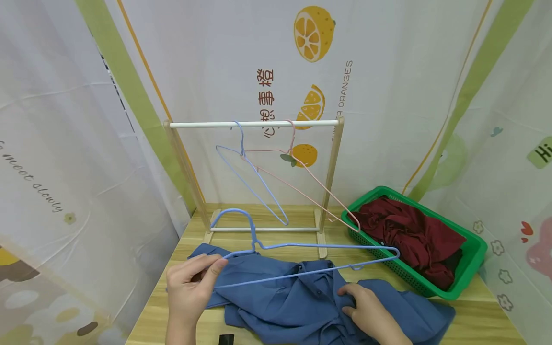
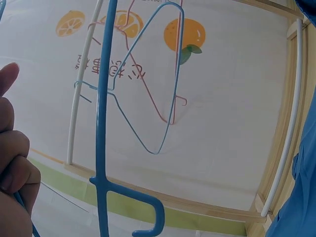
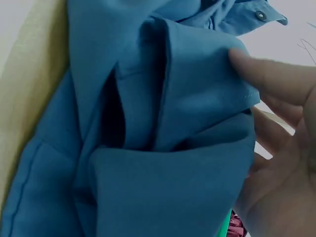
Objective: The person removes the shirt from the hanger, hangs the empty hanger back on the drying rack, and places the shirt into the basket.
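Note:
A blue shirt (image 1: 297, 306) lies crumpled on the wooden table (image 1: 483, 316). My left hand (image 1: 217, 265) pinches the left shoulder of a blue wire hanger (image 1: 302, 246) and holds it just above the shirt, hook pointing away. In the left wrist view the hanger (image 2: 101, 128) runs upright past my curled left hand (image 2: 12, 165). My right hand (image 1: 347, 300) grips a fold of the shirt near its collar. In the right wrist view its thumb (image 3: 276, 79) presses on the blue cloth (image 3: 148, 123), with the fingers underneath.
A small wooden rack with a white rod (image 1: 254, 124) stands at the back of the table. A light blue hanger (image 1: 254, 182) and a pink hanger (image 1: 315, 182) hang on it. A green basket (image 1: 472, 254) with dark red clothes (image 1: 409, 235) sits at the right. Printed curtains surround the table.

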Tool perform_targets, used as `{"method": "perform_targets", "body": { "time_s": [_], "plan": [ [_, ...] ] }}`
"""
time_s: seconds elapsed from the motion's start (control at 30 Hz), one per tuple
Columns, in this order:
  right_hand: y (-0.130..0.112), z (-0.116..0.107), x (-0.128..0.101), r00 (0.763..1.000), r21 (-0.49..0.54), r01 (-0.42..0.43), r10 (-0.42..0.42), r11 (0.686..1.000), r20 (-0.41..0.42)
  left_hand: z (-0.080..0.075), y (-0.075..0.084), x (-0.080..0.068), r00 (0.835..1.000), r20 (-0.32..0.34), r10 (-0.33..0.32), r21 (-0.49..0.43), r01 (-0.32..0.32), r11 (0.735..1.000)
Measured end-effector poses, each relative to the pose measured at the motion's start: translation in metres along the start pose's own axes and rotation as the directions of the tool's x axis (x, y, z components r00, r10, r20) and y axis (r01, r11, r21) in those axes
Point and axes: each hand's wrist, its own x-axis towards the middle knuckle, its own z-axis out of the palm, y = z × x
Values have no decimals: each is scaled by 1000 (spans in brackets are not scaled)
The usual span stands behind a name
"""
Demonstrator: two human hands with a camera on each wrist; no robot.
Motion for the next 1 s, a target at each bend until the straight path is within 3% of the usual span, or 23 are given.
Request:
{"method": "perform_targets", "body": {
  "time_s": [0.17, 0.4, 0.6, 0.7, 0.8, 0.93, 1.0],
  "plan": [
    [2, -4, -2, 999, -9, 46, -46, 999, 10, 2, 0, -1, 1000, 6, -14, 10, 14, 1000],
    [-8, -18, -9, 997, -79, 17, -23, 997, -76, 6, 0, -1, 999, 28, -25, 41, 24, 999],
    [-23, -45, -20, 988, -79, -20, 7, 997, -155, 8, 0, -2, 998, 47, -32, 55, 29, 998],
    [-27, -63, -29, 977, -47, 2, -12, 999, -215, 8, 0, -2, 998, 50, -32, 60, 29, 998],
    [-30, -80, -41, 938, -47, 97, -107, 994, -329, 9, -1, -2, 998, 56, -28, 57, 25, 998],
    [-35, -98, -55, 825, -114, 253, -276, 961, -494, 9, -1, -3, 998, 53, -31, 45, 29, 999],
    [-39, -103, -60, 778, -124, 303, -321, 945, -541, 9, 0, -2, 998, 51, -33, 42, 31, 999]
  ]
}}
